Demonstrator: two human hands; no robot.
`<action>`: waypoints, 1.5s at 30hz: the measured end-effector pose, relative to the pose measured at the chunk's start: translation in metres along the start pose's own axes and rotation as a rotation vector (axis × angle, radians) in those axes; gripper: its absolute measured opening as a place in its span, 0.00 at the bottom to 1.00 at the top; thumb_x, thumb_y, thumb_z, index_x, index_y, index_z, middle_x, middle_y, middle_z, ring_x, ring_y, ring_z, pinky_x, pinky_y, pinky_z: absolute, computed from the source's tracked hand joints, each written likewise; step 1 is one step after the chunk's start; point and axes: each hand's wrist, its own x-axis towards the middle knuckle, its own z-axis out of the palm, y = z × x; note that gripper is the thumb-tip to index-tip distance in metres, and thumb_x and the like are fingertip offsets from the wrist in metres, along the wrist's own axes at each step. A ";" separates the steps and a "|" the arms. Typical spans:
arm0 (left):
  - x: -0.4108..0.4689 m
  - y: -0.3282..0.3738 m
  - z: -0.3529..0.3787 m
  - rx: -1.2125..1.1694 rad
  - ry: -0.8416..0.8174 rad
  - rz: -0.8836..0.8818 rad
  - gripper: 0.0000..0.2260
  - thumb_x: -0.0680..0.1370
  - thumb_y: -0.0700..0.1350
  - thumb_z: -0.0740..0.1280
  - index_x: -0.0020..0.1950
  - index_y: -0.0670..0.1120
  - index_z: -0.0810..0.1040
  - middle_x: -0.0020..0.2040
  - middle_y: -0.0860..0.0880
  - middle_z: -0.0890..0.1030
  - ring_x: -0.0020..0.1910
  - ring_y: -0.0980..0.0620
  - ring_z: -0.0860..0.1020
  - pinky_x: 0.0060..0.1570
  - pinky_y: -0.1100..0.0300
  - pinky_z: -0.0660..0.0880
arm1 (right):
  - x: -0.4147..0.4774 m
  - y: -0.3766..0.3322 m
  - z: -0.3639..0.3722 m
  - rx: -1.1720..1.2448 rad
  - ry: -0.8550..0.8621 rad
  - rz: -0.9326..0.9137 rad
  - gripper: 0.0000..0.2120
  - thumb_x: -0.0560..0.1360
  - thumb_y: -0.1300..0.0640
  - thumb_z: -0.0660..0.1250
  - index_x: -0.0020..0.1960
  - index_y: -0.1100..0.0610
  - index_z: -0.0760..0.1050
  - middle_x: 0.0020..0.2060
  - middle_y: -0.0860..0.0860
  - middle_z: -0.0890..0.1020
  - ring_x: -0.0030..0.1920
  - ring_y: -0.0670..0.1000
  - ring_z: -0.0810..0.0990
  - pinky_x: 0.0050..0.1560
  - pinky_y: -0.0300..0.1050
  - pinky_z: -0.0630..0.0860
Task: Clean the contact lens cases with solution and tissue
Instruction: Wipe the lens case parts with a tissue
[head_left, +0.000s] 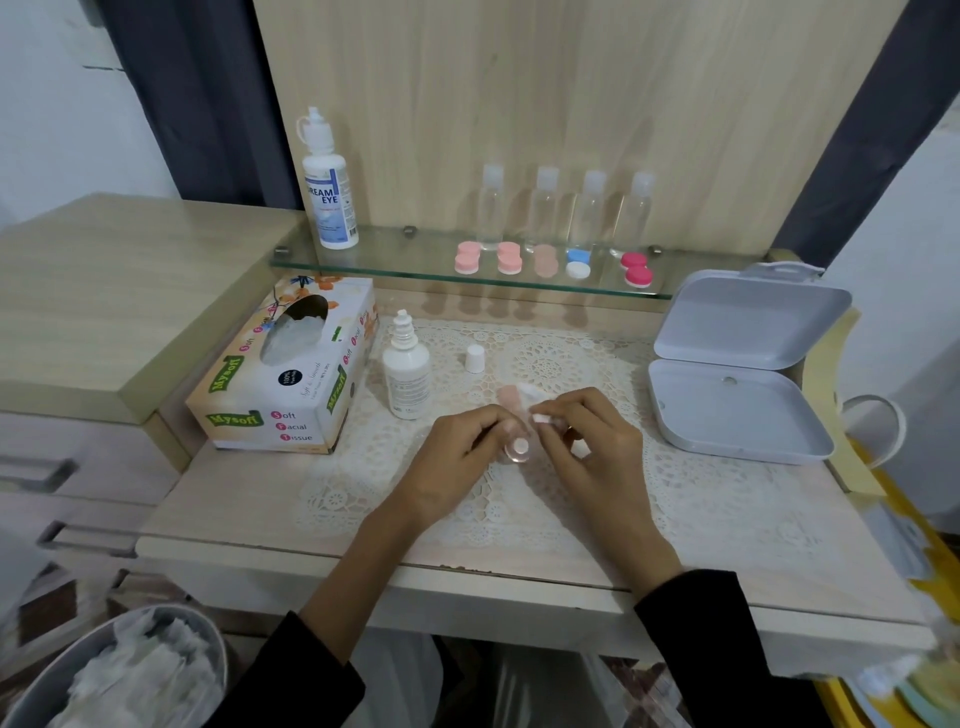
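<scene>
A tissue box (283, 371) stands at the left edge of the tabletop (727, 525), white tissue showing through its oval opening. Just beside it, a small solution bottle (407, 369) stands upright and uncapped, its white cap (475, 358) set apart on the lace mat (561, 364). At the right edge, a white hinged box (737, 400) lies open with nothing visible inside. On the glass shelf (395, 262) along the back edge stand a large solution bottle (330, 182), four clear bottles (566, 208) and a row of capped lens cases (553, 264) in pink, peach, blue-white and red. A bin (119, 670) of crumpled tissue sits below the tabletop's front left corner. A wood panel rises behind, with dark curtains at both sides.

Near the tabletop's middle, the left hand (457, 457) pinches an open peach contact lens case (514, 431), while the right hand (592, 447) pinches a tissue (535, 397) against it.
</scene>
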 end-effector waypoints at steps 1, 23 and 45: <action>0.000 0.000 0.000 0.008 0.000 0.001 0.08 0.81 0.43 0.61 0.48 0.44 0.80 0.41 0.48 0.81 0.40 0.52 0.78 0.43 0.57 0.74 | 0.001 0.002 0.000 -0.014 0.024 0.012 0.03 0.75 0.64 0.70 0.47 0.60 0.82 0.42 0.49 0.78 0.40 0.46 0.77 0.37 0.43 0.74; 0.000 0.000 0.000 0.068 0.028 0.036 0.09 0.81 0.43 0.60 0.45 0.46 0.78 0.39 0.51 0.80 0.38 0.51 0.77 0.41 0.54 0.73 | 0.000 -0.005 0.001 -0.054 -0.078 -0.041 0.03 0.77 0.60 0.67 0.47 0.59 0.79 0.43 0.49 0.76 0.41 0.43 0.75 0.40 0.33 0.69; -0.002 0.007 0.005 0.581 0.225 0.252 0.12 0.79 0.50 0.60 0.51 0.46 0.81 0.44 0.51 0.79 0.42 0.52 0.77 0.41 0.53 0.74 | 0.005 0.003 -0.002 0.150 0.164 0.368 0.07 0.74 0.62 0.68 0.44 0.50 0.79 0.41 0.45 0.79 0.44 0.49 0.79 0.40 0.48 0.77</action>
